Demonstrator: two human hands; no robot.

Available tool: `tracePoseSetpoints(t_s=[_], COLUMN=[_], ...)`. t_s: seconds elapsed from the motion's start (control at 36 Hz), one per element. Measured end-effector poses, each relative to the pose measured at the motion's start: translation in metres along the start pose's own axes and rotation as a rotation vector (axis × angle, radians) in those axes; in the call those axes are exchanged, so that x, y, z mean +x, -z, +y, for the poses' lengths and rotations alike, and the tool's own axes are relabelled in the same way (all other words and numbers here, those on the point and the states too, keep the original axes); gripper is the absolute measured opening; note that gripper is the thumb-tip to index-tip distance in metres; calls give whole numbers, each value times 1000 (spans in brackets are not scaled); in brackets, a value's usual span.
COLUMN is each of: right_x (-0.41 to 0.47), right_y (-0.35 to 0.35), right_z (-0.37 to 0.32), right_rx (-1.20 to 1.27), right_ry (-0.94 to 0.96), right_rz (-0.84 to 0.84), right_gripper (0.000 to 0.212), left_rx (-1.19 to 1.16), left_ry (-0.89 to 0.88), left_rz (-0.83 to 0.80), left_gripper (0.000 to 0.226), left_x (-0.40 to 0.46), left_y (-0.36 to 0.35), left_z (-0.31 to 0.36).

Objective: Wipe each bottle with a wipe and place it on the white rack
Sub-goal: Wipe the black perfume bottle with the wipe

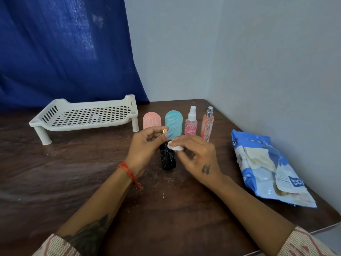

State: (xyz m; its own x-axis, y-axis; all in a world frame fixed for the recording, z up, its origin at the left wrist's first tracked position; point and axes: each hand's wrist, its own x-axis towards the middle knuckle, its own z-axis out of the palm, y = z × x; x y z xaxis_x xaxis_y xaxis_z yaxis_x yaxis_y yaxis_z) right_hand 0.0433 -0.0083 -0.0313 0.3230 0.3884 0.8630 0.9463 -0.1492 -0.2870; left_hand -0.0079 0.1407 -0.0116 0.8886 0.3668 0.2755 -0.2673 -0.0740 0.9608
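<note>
At frame centre, the left hand (pixel 145 145) pinches the gold cap of a black patterned glass bottle (pixel 168 159) standing on the dark wooden table (pixel 55 172). The right hand (pixel 195 156) presses a crumpled white wipe (pixel 175 147) against the bottle's shoulder. The white perforated plastic rack (pixel 86 117) sits upper left.

Table (pixel 73 182): dark wood, worn matt; rack (pixel 88 115): white perforated plastic; black bottle (pixel 168 159): glossy, gold metallic cap; wipes pack (pixel 258 182): crinkled glossy film.
</note>
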Motion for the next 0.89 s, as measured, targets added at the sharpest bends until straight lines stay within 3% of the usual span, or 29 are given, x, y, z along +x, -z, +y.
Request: tracePoseSetpoints(t_s=[0.31,0.44,0.89], right_x=[0,-2,-4], right_y=[-1,1,-2], right_z=[-5,-1,-3], right_rx=[-87,-118,-13], right_ry=[-5,10,16], right_rz=[29,25,25], right_gripper=[20,12,18], left_rx=[-37,-44,-61], left_ry=[0,8,0], left_rz=[-66,-87,-77], left_gripper=[19,22,14], left_x=[-4,-4,-3], left_y=[-2,-1,0], left_z=[0,0,0])
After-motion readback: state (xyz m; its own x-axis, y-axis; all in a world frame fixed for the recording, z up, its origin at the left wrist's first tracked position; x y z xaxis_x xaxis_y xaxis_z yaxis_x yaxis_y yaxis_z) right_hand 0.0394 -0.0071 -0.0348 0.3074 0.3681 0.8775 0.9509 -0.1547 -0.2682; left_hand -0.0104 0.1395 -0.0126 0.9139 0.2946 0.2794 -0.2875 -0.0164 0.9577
